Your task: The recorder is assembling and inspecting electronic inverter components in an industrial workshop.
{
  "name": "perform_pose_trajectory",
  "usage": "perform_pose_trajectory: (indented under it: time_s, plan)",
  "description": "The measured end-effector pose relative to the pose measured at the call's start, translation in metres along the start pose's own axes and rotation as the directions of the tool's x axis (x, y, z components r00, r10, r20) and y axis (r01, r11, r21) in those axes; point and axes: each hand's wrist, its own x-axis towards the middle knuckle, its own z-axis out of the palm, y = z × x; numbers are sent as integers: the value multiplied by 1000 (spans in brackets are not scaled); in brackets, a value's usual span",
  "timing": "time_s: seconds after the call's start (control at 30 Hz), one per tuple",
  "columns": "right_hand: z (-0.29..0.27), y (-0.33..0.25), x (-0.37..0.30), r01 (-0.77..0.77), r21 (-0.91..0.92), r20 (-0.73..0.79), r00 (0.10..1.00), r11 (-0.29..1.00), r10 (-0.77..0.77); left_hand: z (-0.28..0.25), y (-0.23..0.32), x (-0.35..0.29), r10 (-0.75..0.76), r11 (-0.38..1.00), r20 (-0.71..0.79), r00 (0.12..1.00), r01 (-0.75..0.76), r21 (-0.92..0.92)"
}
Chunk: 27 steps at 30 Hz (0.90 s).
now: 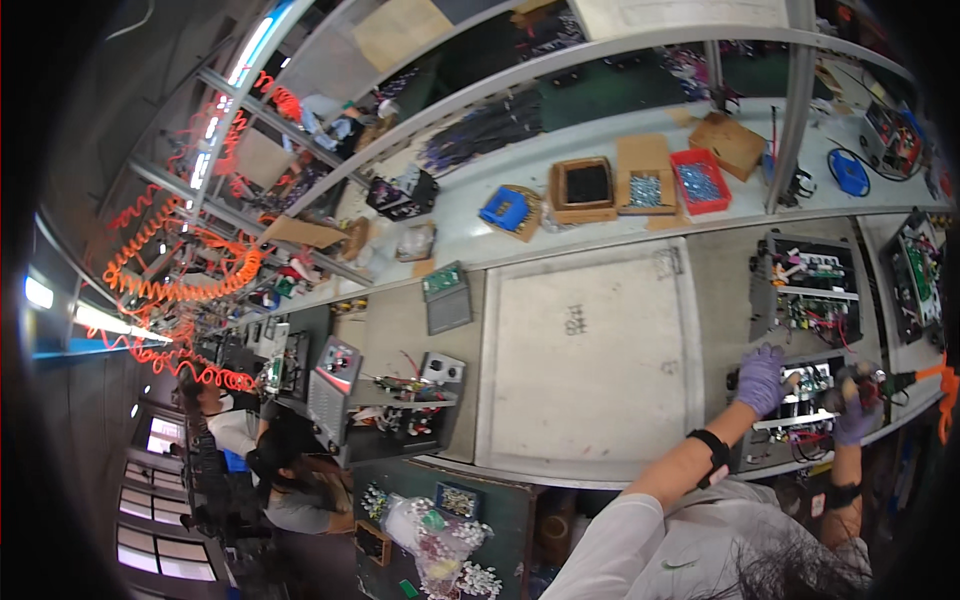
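At the right of the bench lies a dark open-topped metal chassis (806,388) with circuit boards, bright metal bars and wires inside. My left hand (760,382), in a purple glove, rests at its left side, fingers reaching over onto the boards; nothing shows in its grip. My right hand (857,412), also gloved, is closed around a dark power screwdriver (893,383) joined to an orange coiled hose (945,390). The screwdriver's tip and whatever it touches are hidden. Just beyond stands a second open chassis (808,285) with boards and loose wires.
A large pale board (590,360) fills the bench's middle. Left of it sit another open chassis (400,410) and a dark panel with a green board (447,298). A shelf behind carries a red bin of screws (701,180) and cardboard boxes (583,188). A co-worker (300,490) sits at left.
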Motion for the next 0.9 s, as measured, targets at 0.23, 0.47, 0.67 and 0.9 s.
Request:
perform_pose_trajectory:
  time_s: [0.23,0.47,0.67,0.9]
  plan:
    - [-28,-24,-12,45,29,-25,999,999,-44,44,-32,-41,-252,386,521,815,579,-718]
    - [5,-72,-34,-11,139,101,995,990,-4,-4,-19,-96,-206,203,622,755,655,-728]
    - [35,-87,-37,-57,238,90,995,970,36,-21,-14,-108,-26,106,646,763,645,-757]
    - [33,-97,-12,-59,482,181,983,874,-33,-22,23,-96,52,-86,604,795,606,-791]
